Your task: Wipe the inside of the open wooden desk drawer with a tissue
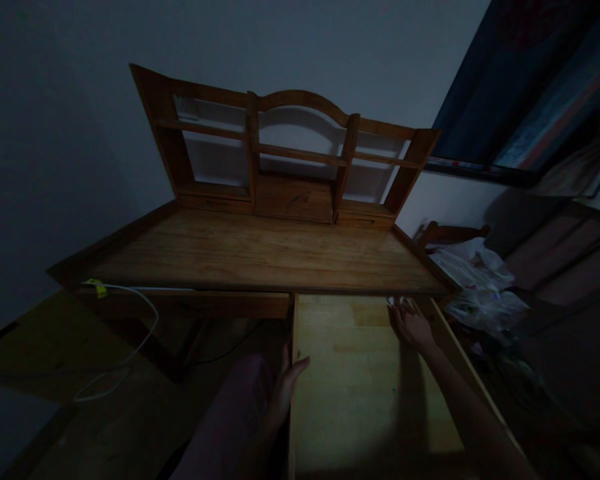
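Observation:
A wide, pale wooden drawer (350, 393) stands pulled out from under the desk, its floor bare in the middle. Deep in its back right corner, my right hand (414, 327) is closed on a crumpled white tissue or cloth (392, 301), pressed low by the drawer floor; only a bit of the white shows past the fingers. My left hand (284, 390) rests at the drawer's left side wall (294, 347), its thumb stretched over the rim and its fingers apart on the outer side. The room is dim, so finger detail is faint.
Above the drawer lies the wooden desktop (270, 253), with a shelf hutch (295, 193) at its back. A white cable (153, 327) hangs at the left front edge. On the right, plastic bags (480, 280) sit by a wooden chair back (453, 233).

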Demonstrator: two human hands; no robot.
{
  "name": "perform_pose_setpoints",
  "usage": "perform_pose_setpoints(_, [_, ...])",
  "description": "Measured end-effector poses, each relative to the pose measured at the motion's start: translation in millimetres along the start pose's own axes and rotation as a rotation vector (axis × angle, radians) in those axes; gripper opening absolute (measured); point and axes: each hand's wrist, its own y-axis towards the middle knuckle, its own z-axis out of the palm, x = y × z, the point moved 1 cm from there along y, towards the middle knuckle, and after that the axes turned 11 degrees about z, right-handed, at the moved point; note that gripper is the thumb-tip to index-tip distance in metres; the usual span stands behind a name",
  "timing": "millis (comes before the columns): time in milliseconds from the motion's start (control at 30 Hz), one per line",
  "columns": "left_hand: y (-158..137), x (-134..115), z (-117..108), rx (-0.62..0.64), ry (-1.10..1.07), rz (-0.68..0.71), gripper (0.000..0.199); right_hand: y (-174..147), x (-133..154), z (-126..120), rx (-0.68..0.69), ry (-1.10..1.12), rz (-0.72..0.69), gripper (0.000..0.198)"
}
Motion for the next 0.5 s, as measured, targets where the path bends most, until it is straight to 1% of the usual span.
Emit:
perform_pose_setpoints(100, [-1,0,-1,-0.017,0.012,-0.009,0.097,-7,-19,-1,-0.020,-0.010,0.039,0.051])
perform_pose_setpoints(233, [-3,-1,-1,-0.002,0.016,-0.007,0.097,-17,-33,0,-0.041,-0.016,0.066,0.052])
perform_pose_setpoints(367, [-2,-2,-2,0.018,0.021,0.013,0.092,-21,-43,4,-0.053,-0.091,0.030,0.052])
perform_pose_setpoints(500, [-2,-4,1,0.026,0.035,0.044,0.087,-20,-49,9,-0.019,-0.215,-0.008,0.050])
